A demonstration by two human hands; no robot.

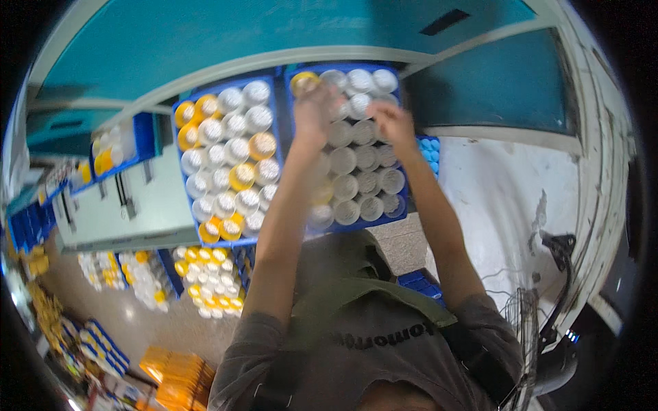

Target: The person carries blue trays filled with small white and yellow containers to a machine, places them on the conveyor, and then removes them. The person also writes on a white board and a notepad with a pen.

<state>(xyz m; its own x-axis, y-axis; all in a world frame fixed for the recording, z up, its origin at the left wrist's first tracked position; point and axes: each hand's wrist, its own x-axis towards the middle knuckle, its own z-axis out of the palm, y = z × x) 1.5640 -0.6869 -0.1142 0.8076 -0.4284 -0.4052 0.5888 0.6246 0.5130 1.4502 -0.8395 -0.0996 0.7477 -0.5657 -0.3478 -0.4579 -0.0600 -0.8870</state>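
Two blue trays hold rows of open round cups. Over the far part of the right tray [403, 205], my left hand [319, 113] is smeared by motion, so its grip does not show. A yellow cup [304, 83] stands just beyond it. Across from it, my right hand [393, 123] has its fingers curled in, fingertips beside a white-filled cup [360, 105]; what they pinch, if anything, I cannot make out. Nearer me in this tray, the translucent cups [343, 161] look hollow. In the left tray [179, 147], white and yellow cups [235, 124] have white contents.
Teal panels [226, 34] rise behind the trays. A white surface [493, 192] lies to the right, with a wire basket [524, 322] nearby. Small blue round items [429, 151] sit beside the right tray. More cup trays [209, 277] and orange stacks [179, 377] stand at lower left.
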